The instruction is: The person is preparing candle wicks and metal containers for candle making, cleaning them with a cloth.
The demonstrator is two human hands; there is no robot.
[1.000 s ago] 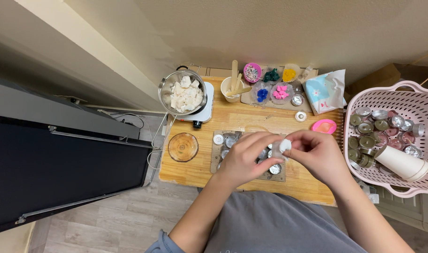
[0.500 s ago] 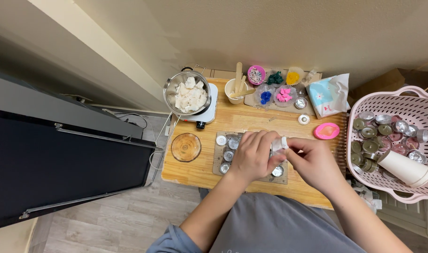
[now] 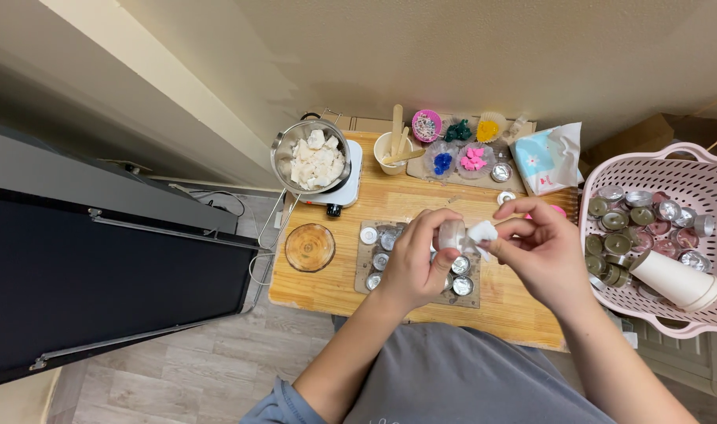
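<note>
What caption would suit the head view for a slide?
Over a wooden table, the left hand holds a small metal cup while the right hand holds a white piece.

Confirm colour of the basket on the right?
Pale pink laundry-style basket, holding small metal cups; head view.

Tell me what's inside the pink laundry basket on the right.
The pink basket holds many small metal tealight cups, some silver, some darker, and a white paper cup lying on its side. Whatever lies beneath them is covered.
</note>
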